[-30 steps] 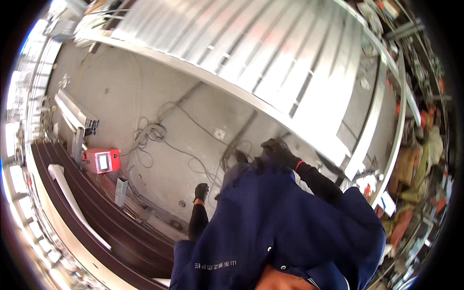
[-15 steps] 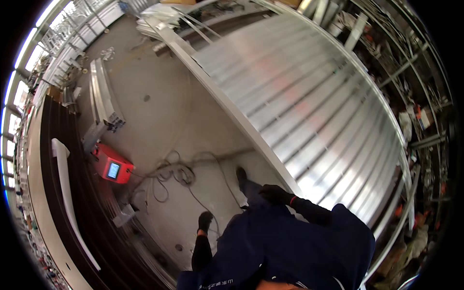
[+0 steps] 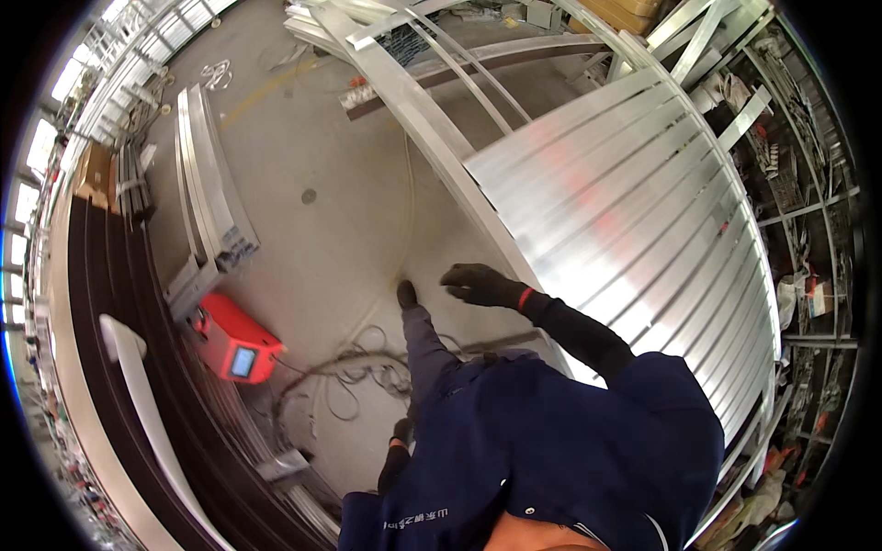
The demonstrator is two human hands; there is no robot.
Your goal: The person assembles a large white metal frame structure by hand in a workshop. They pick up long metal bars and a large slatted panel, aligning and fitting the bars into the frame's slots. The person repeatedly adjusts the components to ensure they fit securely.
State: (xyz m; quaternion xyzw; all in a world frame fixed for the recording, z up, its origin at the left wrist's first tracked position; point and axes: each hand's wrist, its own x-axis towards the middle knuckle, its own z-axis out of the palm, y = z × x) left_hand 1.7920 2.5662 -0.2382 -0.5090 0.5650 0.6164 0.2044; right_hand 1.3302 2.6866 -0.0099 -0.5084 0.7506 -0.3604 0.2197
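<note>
Metal sheets (image 3: pixel 643 202): now fill our right, closer than before.
Right hand (image 3: pixel 478 285): gloved, open, empty, beside them.
Left hand (image 3: pixel 397 456): gloved, hanging; grip unclear.
Red box (image 3: pixel 234 338): on floor (image 3: pixel 322 147), with cables (image 3: pixel 358 376).

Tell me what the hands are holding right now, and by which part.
Nothing is held. The gloved right hand is stretched out, open, near the edge of the stacked aluminium strips, with no grip on them. The gloved left hand hangs empty above the loose cables.

Grey concrete floor (image 3: pixel 340 138), with red box-shaped machine (image 3: pixel 234 338), tangled cables (image 3: pixel 354 372), bundled metal profiles (image 3: pixel 207 197).
</note>
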